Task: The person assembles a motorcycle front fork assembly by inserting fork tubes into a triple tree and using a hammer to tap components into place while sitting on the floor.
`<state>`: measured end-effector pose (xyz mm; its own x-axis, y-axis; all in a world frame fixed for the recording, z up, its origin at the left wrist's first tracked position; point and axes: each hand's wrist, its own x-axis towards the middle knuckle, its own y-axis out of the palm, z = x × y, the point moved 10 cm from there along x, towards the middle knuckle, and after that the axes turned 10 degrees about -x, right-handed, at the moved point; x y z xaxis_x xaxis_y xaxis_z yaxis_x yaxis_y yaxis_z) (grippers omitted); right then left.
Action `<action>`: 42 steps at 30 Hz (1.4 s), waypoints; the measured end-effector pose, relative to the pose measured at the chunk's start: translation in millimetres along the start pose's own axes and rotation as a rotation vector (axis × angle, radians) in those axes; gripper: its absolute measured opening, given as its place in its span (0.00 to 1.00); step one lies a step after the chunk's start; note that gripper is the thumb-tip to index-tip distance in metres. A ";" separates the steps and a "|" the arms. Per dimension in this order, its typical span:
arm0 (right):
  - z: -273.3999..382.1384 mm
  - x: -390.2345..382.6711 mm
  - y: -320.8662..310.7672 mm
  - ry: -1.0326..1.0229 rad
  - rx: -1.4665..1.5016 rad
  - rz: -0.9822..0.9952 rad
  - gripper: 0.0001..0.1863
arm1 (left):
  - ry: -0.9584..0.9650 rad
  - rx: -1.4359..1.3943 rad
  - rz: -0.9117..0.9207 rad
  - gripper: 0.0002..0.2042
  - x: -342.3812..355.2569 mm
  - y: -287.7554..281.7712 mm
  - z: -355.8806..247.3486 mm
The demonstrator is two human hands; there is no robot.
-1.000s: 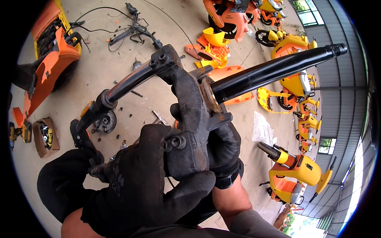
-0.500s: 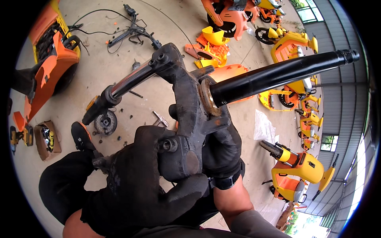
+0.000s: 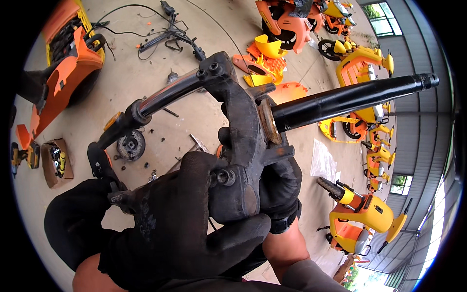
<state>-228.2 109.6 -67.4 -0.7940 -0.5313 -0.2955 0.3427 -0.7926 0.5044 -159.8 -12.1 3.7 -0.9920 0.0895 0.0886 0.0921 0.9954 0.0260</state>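
Observation:
A scooter's front fork [image 3: 243, 127] is held up before me, with dusty black metal at its crown. Its glossy black steering tube [image 3: 348, 103] points to the right, with a rusty bearing ring [image 3: 269, 121] at its base. One fork leg [image 3: 168, 95] runs toward the lower left. My left hand [image 3: 180, 214], in a black glove, is closed round the near end of the crown and the near leg, thumb along the underside. Also gloved, my right hand [image 3: 282, 187] grips the crown from behind; the crown hides part of its fingers.
A removed wheel hub [image 3: 131, 145], a small metal tool [image 3: 198, 144] and scattered bolts lie on the floor. A cardboard box [image 3: 57, 163] and a drill [image 3: 32, 155] stand left. Orange bodywork [image 3: 68, 73] is farther left. Yellow scooters [image 3: 365, 216] line the right.
The fork and both hands have shifted slightly to the right in the view. The steering tube's far end sits a little lower. Both hands keep their grip.

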 end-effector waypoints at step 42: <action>-2.7 1.2 -1.9 0.023 0.008 0.018 0.44 | -0.089 0.182 0.007 0.36 -5.2 -1.8 1.0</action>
<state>-228.5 109.7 -71.0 -0.7758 -0.5525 -0.3048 0.3530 -0.7804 0.5162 -155.0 -14.4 2.1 -0.9959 0.0909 0.0000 0.0898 0.9838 -0.1550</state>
